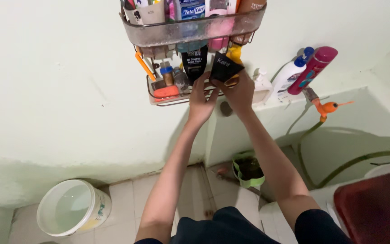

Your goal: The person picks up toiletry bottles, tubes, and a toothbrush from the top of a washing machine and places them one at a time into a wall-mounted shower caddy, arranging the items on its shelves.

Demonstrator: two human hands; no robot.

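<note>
Black soft plastic tube (pixel 224 68), likely light and squeezable, is pinched by the right hand (pixel 239 92); left hand (pixel 201 99) is spread beneath, touching the clear wall shelf (pixel 159 97).

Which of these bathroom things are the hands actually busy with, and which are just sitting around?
In hand:
- black tube, held by the right hand
- lower shelf of the wall rack, where the left hand reaches

Lying about:
- white bucket on the floor
- green pot
- white pump bottle and pink bottle on the ledge
- orange tap
</note>
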